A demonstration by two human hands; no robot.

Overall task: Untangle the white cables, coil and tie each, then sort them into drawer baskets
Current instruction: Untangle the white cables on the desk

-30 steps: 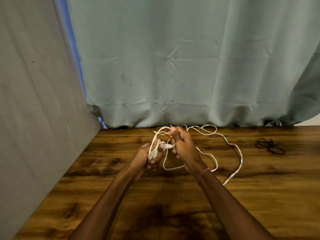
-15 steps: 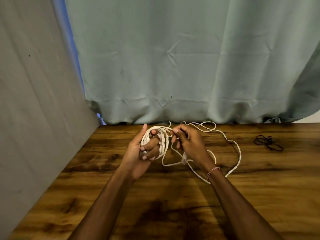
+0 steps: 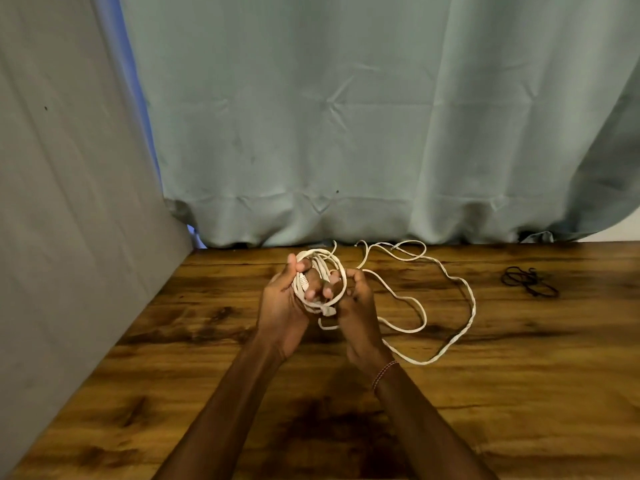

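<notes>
A coil of white cable (image 3: 337, 268) is wound around the fingers of my left hand (image 3: 282, 310), which holds it above the wooden table (image 3: 519, 393). A white plug shows inside the coil near my thumb. My right hand (image 3: 358, 306) pinches the cable at the coil's right edge. From there the loose white cable (image 3: 467, 299) trails over the table in wide loops to the right and toward the back edge. No drawer baskets are in view.
A small tangle of thin black ties (image 3: 528, 280) lies on the table at the right. A pale green curtain (image 3: 346, 133) hangs along the back edge. A grey panel (image 3: 69, 202) walls off the left side.
My left hand has turned palm up with more cable wound on its fingers. My right hand moved in close to the coil's right side, and the loose loops on the table have shrunk a little.
</notes>
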